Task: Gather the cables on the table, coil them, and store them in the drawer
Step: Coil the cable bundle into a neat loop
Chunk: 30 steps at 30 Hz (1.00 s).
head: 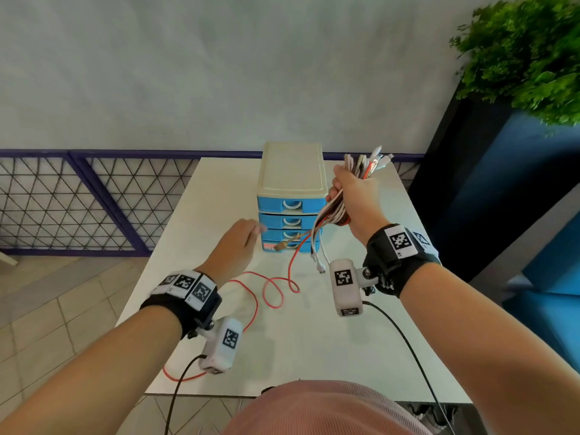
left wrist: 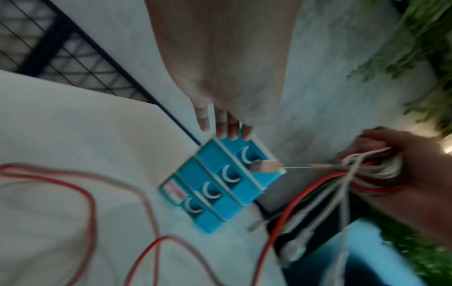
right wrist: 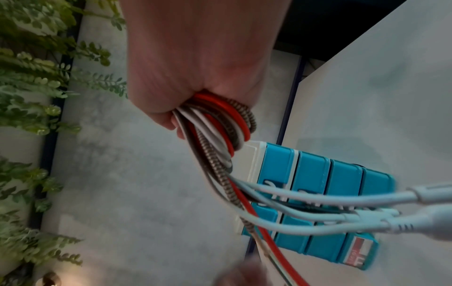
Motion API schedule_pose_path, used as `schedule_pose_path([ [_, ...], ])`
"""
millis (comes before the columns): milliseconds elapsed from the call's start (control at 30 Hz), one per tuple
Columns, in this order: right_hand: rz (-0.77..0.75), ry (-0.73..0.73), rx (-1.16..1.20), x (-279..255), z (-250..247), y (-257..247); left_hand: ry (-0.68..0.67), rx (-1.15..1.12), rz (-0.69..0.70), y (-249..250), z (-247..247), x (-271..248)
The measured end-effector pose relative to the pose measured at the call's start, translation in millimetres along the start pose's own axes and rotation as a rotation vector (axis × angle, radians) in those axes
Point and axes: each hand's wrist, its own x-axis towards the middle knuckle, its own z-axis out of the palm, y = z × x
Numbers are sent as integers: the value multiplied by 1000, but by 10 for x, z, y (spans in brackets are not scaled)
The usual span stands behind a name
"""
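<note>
My right hand [head: 348, 196] grips a coiled bundle of cables [head: 361, 166], white, red and braided, held in the air to the right of the drawer unit [head: 292, 196]. Loose white ends [head: 318, 262] dangle from the bundle [right wrist: 220, 127]. A red cable [head: 273, 290] runs from the bundle down onto the white table [head: 314, 340] and loops toward its front left edge. My left hand [head: 241, 240] hovers open in front of the blue drawers [left wrist: 220, 185], fingers [left wrist: 225, 127] straight and holding nothing. All the drawers look closed.
The table stands against a grey wall with a purple-framed wire fence [head: 94, 202] at the left. A green plant [head: 527, 54] on a dark blue stand is at the right. Tiled floor lies left of the table.
</note>
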Motion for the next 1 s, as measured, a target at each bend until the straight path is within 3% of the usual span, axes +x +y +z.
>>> schedule_pose_path([
  [67, 14, -90, 25, -39, 48, 41, 33, -157, -14, 314, -26, 100],
  [233, 61, -214, 144, -110, 155, 41, -406, -430, -126, 818, 1, 132],
  [500, 108, -160, 327, -10, 40, -76, -769, -1209, -389, 877, 22, -21],
  [667, 121, -98, 347, 17, -34, -70, -816, -1267, -473, 784, -98, -42],
  [833, 125, -74, 330, 51, -117, -90, -1012, -1295, -508, 600, -164, -70],
  [933, 134, -81, 276, 69, -134, -66, -972, -1077, -467, 618, -188, -50],
  [1000, 136, -96, 156, 84, -167, -48, -852, -732, -362, 626, -176, -13],
])
